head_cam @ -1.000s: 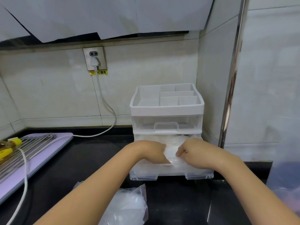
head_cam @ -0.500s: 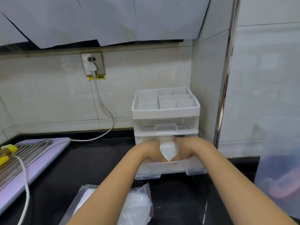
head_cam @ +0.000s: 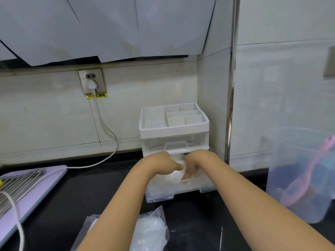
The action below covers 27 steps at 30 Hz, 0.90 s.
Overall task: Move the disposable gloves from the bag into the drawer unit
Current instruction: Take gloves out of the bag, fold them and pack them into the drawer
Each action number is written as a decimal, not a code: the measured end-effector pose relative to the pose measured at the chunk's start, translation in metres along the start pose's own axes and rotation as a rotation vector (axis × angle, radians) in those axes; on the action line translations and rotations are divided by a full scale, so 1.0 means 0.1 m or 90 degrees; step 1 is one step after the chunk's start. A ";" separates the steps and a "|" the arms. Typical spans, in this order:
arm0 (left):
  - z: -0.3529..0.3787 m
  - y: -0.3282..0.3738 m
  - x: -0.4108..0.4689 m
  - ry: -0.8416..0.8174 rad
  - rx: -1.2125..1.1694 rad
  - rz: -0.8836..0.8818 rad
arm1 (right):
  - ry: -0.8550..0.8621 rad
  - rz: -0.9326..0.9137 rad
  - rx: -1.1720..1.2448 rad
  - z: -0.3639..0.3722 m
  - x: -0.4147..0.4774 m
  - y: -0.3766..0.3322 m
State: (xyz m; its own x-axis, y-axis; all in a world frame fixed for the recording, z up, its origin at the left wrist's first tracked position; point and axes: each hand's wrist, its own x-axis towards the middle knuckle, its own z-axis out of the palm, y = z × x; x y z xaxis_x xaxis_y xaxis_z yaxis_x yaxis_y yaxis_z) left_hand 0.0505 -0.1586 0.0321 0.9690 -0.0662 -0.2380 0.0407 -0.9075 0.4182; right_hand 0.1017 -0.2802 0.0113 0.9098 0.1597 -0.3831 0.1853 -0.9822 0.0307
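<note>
A white and clear drawer unit [head_cam: 174, 129] stands in the corner of the black counter. Its bottom drawer [head_cam: 192, 186] is pulled out. A wad of clear disposable gloves [head_cam: 176, 173] lies in that drawer. My left hand [head_cam: 159, 164] grips the wad from the left, thumb pointing right. My right hand [head_cam: 196, 163] reaches into the drawer on the wad's right, fingers curled down into the gloves. The plastic bag [head_cam: 150, 232] with more gloves lies on the counter near me, partly behind my left forearm.
A clear plastic container [head_cam: 299, 178] with a pink utensil stands at the right. A lilac board [head_cam: 30, 192] with a metal rack lies at the left. A white cable [head_cam: 107, 127] runs from the wall socket [head_cam: 91, 81] across the counter.
Both hands have sunk deeper into the bottom drawer, pushing the wad of gloves down. The pointed tuft of gloves that stood up between them half a second ago is flattened.
</note>
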 end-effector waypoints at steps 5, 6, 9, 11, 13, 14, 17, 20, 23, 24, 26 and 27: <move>0.08 0.06 -0.07 -0.023 -0.161 -0.043 | 0.021 -0.020 0.084 -0.02 -0.08 0.02; 0.09 0.06 -0.07 -0.023 -0.169 -0.042 | 0.030 -0.029 0.117 -0.02 -0.13 0.03; 0.09 0.06 -0.10 -0.014 -0.196 -0.044 | 0.059 -0.064 0.139 -0.05 -0.29 0.10; 0.08 0.03 -0.11 0.002 -0.216 -0.059 | 0.114 -0.100 0.182 -0.07 -0.40 0.19; 0.07 -0.03 -0.14 0.021 -0.227 -0.062 | 0.203 -0.142 0.282 -0.04 -0.49 0.29; 0.06 -0.06 -0.15 0.039 -0.231 -0.039 | 0.255 -0.163 0.325 -0.01 -0.57 0.33; 0.03 -0.20 -0.25 0.129 -0.280 0.070 | 0.376 -0.231 0.401 0.16 -0.81 0.34; 0.06 -0.37 -0.45 0.262 -0.285 0.127 | 0.474 -0.278 0.489 0.43 -1.02 0.25; 0.16 -0.60 -0.62 0.366 -0.242 0.148 | 0.493 -0.281 0.502 0.70 -1.10 0.13; 0.20 -0.68 -0.64 0.360 -0.243 0.146 | 0.468 -0.287 0.493 0.79 -1.08 0.08; 0.31 -0.86 -0.65 0.320 -0.247 0.139 | 0.407 -0.306 0.452 0.95 -1.01 -0.04; 0.37 -0.94 -0.65 0.302 -0.243 0.133 | 0.381 -0.318 0.428 1.01 -0.96 -0.10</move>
State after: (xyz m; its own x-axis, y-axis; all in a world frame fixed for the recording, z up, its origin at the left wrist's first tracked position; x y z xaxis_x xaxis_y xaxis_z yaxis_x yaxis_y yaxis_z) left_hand -0.0252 -0.0838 -0.0240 0.9650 0.0447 0.2584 -0.1607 -0.6780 0.7173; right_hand -0.0256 -0.2958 -0.0455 0.8561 0.4070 0.3184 0.5144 -0.6133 -0.5993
